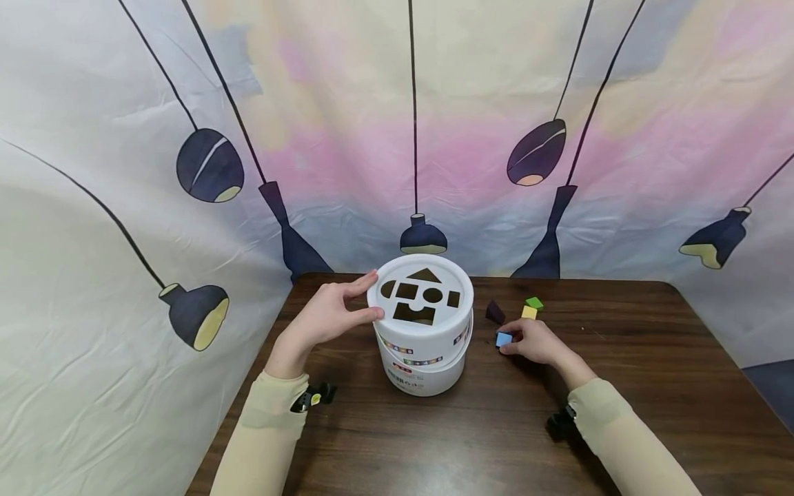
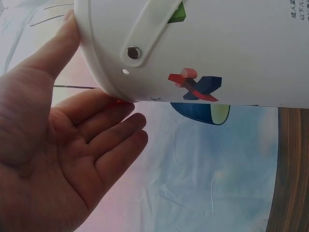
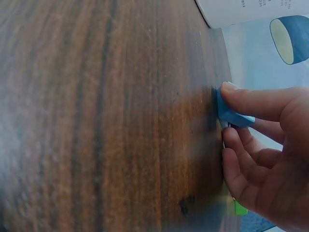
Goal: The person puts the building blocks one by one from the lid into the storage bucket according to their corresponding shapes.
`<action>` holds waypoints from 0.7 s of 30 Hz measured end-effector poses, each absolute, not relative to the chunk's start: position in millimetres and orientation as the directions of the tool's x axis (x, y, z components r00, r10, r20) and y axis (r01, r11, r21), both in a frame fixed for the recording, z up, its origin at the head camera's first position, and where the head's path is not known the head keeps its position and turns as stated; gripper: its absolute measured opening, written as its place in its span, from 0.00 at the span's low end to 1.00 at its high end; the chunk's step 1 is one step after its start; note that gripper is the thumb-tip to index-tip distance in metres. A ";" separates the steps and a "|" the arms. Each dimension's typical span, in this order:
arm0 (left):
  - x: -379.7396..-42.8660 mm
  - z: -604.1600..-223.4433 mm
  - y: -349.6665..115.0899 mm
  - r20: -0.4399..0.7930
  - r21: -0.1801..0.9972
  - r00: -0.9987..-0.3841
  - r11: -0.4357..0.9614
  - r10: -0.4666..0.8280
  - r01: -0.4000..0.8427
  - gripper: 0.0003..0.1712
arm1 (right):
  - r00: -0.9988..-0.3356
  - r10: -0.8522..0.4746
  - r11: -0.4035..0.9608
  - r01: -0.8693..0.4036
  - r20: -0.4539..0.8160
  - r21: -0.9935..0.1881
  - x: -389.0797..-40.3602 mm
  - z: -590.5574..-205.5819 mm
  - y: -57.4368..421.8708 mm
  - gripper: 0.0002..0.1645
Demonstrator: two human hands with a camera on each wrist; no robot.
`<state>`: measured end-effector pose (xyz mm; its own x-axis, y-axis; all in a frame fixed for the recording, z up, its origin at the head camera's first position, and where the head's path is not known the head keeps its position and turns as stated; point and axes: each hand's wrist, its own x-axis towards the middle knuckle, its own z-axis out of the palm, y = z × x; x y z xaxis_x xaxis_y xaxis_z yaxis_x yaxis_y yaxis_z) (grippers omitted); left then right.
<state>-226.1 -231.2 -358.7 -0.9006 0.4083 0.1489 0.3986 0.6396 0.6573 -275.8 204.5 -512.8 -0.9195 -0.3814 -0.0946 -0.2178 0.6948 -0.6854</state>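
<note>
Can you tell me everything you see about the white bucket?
The white bucket looks like smooth plastic and stands upright on the brown table. Its round lid is on, with cut-out holes including a triangle, circle and rectangles. A pale handle hangs down, fixed by a silvery rivet. Colourful pictures and small print decorate its side. The left hand touches its rim.

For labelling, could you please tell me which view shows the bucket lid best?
The head view: it shows the lid from above, with all its holes. The left wrist view shows only its edge; the right wrist view shows none of it.
</note>
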 end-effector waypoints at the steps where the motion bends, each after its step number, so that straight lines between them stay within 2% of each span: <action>1: -226.4 -359.1 -231.3 0.149 0.659 -0.901 0.639 0.407 0.397 0.47 | -0.920 -0.381 0.695 -0.217 -0.095 -0.685 -275.7 -512.4 204.5 0.23; 21: -226.4 -360.2 -231.5 0.152 0.652 -0.904 0.647 0.398 0.395 0.47 | -0.920 -0.384 0.676 -0.218 -0.084 -0.704 -275.8 -513.0 207.6 0.16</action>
